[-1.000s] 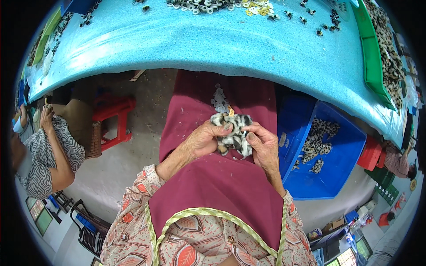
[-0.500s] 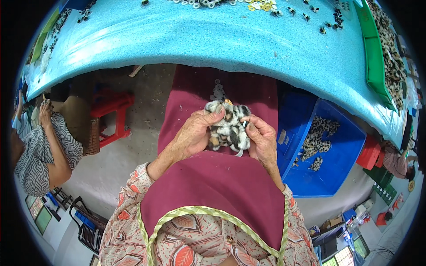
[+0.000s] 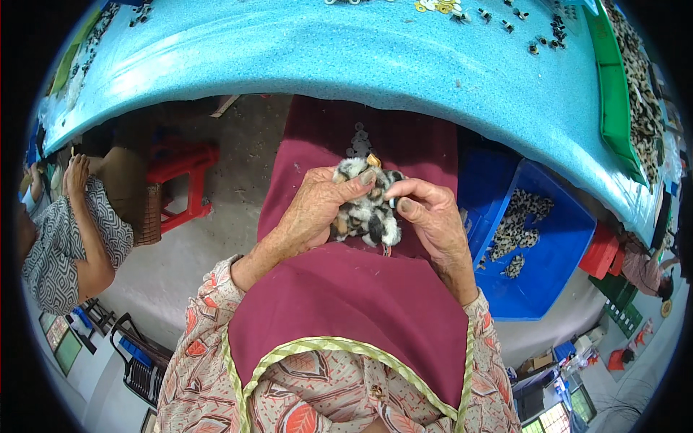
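Above my lap I hold a small plush toy piece [image 3: 361, 216] of spotted black, white and tan fur. My left hand [image 3: 312, 206] is closed round its left side, the thumb pressing on top. At its right edge my right hand [image 3: 439, 220] pinches a tiny white-and-dark part [image 3: 393, 203] between thumb and forefinger; its exact kind is too small to make out. An orange-yellow bit [image 3: 373, 160] sticks out at the plush's far edge. Beyond it, several pale washers [image 3: 359, 141] lie on the maroon apron [image 3: 346, 289].
A blue-covered table [image 3: 346, 58] curves ahead, with yellow washers [image 3: 437, 6] and small black parts [image 3: 556, 32] on it. At right stand a blue bin [image 3: 541, 289] of spotted fur pieces and a green tray [image 3: 613, 108]. A red stool [image 3: 189, 184] and a seated co-worker [image 3: 76, 242] are at left.
My right hand has turned and drawn slightly up and left, still pinching the tiny part. The plush stays in my left hand. The view has shifted a little, moving the table upward.
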A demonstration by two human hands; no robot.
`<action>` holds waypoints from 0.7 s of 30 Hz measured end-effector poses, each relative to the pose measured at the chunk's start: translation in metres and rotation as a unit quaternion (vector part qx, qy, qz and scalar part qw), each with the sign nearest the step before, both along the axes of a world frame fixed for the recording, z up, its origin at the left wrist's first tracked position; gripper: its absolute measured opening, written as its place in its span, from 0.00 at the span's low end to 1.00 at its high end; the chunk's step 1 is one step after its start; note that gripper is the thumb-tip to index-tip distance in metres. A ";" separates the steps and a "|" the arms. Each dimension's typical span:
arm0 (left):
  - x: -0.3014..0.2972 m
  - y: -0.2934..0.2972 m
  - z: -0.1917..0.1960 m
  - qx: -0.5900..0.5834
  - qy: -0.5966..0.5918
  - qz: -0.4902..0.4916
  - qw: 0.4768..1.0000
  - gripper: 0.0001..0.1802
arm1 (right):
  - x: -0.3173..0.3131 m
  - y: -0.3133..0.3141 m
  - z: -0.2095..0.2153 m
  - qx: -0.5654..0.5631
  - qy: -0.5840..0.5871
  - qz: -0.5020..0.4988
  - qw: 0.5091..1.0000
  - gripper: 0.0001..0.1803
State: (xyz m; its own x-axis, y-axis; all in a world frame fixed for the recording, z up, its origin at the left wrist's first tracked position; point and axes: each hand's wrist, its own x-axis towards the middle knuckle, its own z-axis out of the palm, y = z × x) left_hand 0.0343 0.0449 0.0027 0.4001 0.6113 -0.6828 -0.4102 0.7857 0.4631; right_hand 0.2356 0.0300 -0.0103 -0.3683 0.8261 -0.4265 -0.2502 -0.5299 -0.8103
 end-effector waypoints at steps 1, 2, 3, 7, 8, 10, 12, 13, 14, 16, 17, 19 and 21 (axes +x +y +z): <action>-0.001 0.000 0.001 -0.003 -0.006 0.008 1.000 0.15 | -0.002 0.002 0.003 -0.009 -0.006 0.005 1.000 0.12; -0.002 -0.001 0.002 -0.006 -0.012 0.016 1.000 0.15 | -0.005 0.002 0.004 -0.018 0.004 -0.015 1.000 0.12; -0.002 -0.001 0.001 -0.017 -0.032 0.026 0.999 0.15 | -0.008 0.001 0.005 -0.026 0.013 -0.037 0.999 0.12; -0.003 -0.005 -0.003 -0.055 -0.108 0.056 0.991 0.17 | -0.012 -0.005 0.002 -0.026 0.053 -0.075 0.995 0.12; -0.003 -0.006 -0.003 -0.062 -0.126 0.060 0.988 0.17 | -0.013 -0.006 0.001 -0.023 0.062 -0.079 0.995 0.12; -0.002 -0.008 0.000 -0.064 -0.147 0.063 0.985 0.17 | -0.012 -0.008 0.001 -0.013 0.060 -0.078 0.995 0.12; -0.002 -0.009 0.000 -0.064 -0.161 0.065 0.983 0.17 | -0.013 -0.010 0.002 -0.004 0.052 -0.080 0.995 0.12; -0.002 -0.009 -0.001 -0.062 -0.163 0.065 0.982 0.17 | -0.014 -0.010 0.003 -0.001 0.045 -0.084 0.995 0.13; -0.002 -0.010 -0.001 -0.061 -0.166 0.065 0.982 0.17 | -0.015 -0.010 0.004 0.003 0.038 -0.087 0.995 0.13; -0.002 -0.010 -0.002 -0.055 -0.162 0.071 0.983 0.16 | -0.016 -0.010 0.005 0.045 0.008 -0.078 0.996 0.13; -0.002 -0.010 -0.002 -0.052 -0.160 0.073 0.983 0.16 | -0.016 -0.010 0.006 0.065 -0.007 -0.074 0.995 0.14; -0.002 -0.010 0.001 -0.028 -0.117 0.068 0.991 0.16 | -0.016 -0.012 0.006 0.082 -0.028 -0.069 0.994 0.14; -0.001 -0.009 0.005 -0.022 -0.098 0.068 0.993 0.15 | -0.016 -0.012 0.007 0.097 -0.047 -0.067 0.992 0.14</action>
State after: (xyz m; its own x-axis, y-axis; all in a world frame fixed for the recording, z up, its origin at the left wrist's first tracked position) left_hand 0.0329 0.0357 0.0074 0.4433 0.6408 -0.6268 -0.5928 0.7341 0.3313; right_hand 0.2194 0.0177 -0.0029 -0.2154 0.9348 -0.2822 -0.2260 -0.3289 -0.9169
